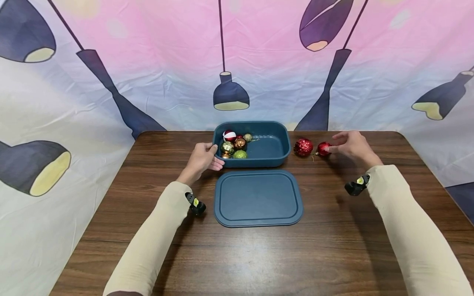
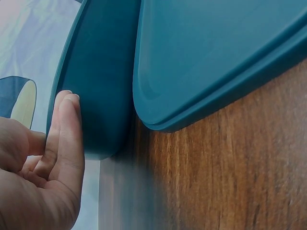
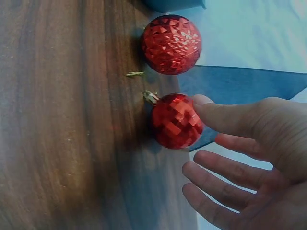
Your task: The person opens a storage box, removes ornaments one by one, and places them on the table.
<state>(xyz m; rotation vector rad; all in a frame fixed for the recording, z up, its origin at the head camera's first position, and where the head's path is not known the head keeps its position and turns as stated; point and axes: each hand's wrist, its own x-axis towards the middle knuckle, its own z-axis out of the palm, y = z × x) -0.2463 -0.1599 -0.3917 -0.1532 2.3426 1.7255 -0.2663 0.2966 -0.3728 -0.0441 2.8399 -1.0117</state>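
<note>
smaller red ball, shiny and cut all over into flat little squares, sits on the brown table at two o'clock from the blue lid. at its nine o'clock is the larger red ball, near but apart, and beyond that the blue box.

the right hand is at the smaller ball's three o'clock. its right wrist view shows what the head view hides: the hand is wide, fingers straight and spread, with just the thumb tip at the ball's edge. that close view also gives the gold cap, pointing to ten o'clock, a scrap of gold string beside it, and pointed ridges over the larger ball.

only the head view looks into the box, where green, gold, copper and red-and-white balls bunch at the nine o'clock end. the left wrist view has just the outer wall, with the left hand wide, fingers straight along it; from above, that hand rests on the eight o'clock corner, thumb at the rim.
</note>
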